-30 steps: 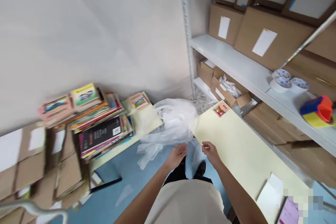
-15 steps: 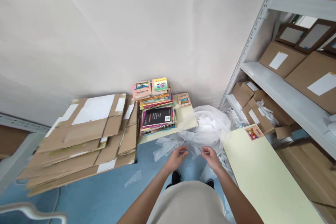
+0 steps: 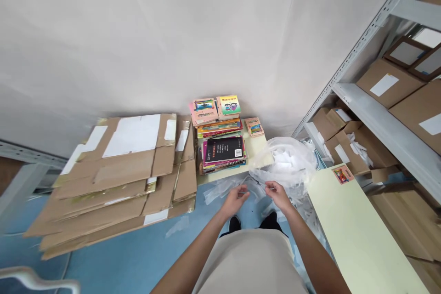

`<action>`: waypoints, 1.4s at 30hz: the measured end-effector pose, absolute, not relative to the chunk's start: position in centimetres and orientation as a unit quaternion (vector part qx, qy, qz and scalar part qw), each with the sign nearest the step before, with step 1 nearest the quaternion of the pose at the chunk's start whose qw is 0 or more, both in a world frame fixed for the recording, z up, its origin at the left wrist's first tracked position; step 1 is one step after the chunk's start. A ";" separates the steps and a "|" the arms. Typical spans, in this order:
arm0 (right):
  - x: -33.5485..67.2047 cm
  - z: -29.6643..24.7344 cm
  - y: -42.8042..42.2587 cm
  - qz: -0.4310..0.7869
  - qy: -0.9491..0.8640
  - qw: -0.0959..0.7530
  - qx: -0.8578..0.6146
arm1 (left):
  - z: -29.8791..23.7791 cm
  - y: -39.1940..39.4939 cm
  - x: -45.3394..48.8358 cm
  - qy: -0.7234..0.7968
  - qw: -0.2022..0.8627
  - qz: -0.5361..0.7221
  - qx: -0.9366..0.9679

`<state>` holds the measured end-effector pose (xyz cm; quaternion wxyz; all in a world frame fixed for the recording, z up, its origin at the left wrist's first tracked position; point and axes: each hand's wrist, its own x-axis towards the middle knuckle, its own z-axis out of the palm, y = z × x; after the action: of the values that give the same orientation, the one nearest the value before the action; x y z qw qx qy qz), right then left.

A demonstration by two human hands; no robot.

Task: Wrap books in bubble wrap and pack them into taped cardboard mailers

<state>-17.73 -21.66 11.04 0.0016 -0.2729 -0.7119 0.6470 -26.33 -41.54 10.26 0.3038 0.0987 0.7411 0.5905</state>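
Note:
My left hand [image 3: 236, 200] is held low over the floor, its fingers loosely bent and a gap showing between thumb and fingertips. Opposite it, my right hand [image 3: 278, 195] has its fingers curved toward the left one, slightly apart. Nothing visible is in either hand. Just beyond them is a clear plastic bag [image 3: 289, 158] filled with white scraps, with loose translucent strips [image 3: 222, 187] on the floor around it. Stacked books, a black-covered one [image 3: 223, 149] on the nearer pile and a pink one [image 3: 204, 109] on the farther, stand on a pale yellow low table [image 3: 257, 147].
Flattened cardboard boxes [image 3: 129, 165] are piled at the left. Another pale yellow table [image 3: 358, 220] at the right bears a small pink booklet [image 3: 342, 174]. Grey shelving [image 3: 382, 110] with cardboard cartons [image 3: 389, 83] lines the right side. A white curved rail [image 3: 37, 280] shows at lower left.
The view has swung left, so the tables, books and boxes appear farther right. My hands keep nearly the same pose, slightly higher in the picture.

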 end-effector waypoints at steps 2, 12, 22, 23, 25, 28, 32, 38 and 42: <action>-17.8 11.0 -21.1 0.643 -0.712 0.007 -0.284 | 10.1 -40.9 -26.7 0.736 0.317 0.589 0.103; -19.7 10.5 -14.6 0.634 -0.699 0.021 -0.332 | 9.9 -33.9 -29.3 0.739 0.357 0.563 0.101; -18.2 11.3 -7.3 0.635 -0.653 0.116 -0.397 | 11.2 -21.6 -31.0 0.727 0.423 0.514 0.172; -17.3 11.5 -6.8 0.628 -0.640 0.142 -0.419 | 11.3 -20.1 -30.9 0.718 0.440 0.504 0.193; -15.2 12.2 -5.9 0.611 -0.608 0.203 -0.464 | 11.8 -16.9 -30.2 0.694 0.475 0.480 0.249; -10.9 13.9 -4.2 0.575 -0.556 0.303 -0.519 | 13.3 -11.4 -28.2 0.648 0.513 0.442 0.349; -4.0 17.2 -1.2 0.491 -0.526 0.391 -0.574 | 16.9 -3.8 -24.1 0.572 0.537 0.400 0.473; 6.9 22.8 6.1 0.306 -0.508 0.517 -0.617 | 23.3 7.1 -16.0 0.489 0.516 0.414 0.568; 14.9 26.0 13.0 0.215 -0.474 0.582 -0.624 | 27.4 13.9 -8.5 0.455 0.489 0.434 0.604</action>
<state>14.91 12.98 25.99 0.5823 -0.6243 -0.4740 0.2155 -8.52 13.95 27.36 0.4893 0.6042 0.4546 0.4345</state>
